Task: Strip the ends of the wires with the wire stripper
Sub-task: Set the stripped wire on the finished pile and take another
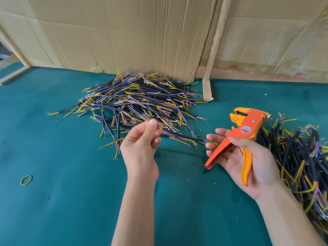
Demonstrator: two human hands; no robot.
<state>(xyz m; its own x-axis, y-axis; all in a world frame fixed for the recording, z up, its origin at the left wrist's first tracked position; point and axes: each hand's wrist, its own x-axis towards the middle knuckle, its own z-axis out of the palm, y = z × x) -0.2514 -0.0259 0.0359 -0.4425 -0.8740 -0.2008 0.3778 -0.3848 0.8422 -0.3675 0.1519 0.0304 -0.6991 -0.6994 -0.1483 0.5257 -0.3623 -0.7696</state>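
A person's left hand (142,139) pinches one black cable (182,136) by its end between thumb and fingers, its far end with coloured cores reaching the fingertips of the right hand (248,157). That hand's grip is loosely curled round the one orange wire stripper (246,132), thumb over the body, handles spread, head pointing up and away. Two heaps of cut cables flank the stripper: a large pile (138,100) beyond and left of it, a second heap (301,157) just right of it. One yellow-green rubber band (26,180) lies well left of the stripper. Everything sits on a green felt-like surface (71,201), backed by creased cardboard sheets (124,32) and a wooden batten (214,41).
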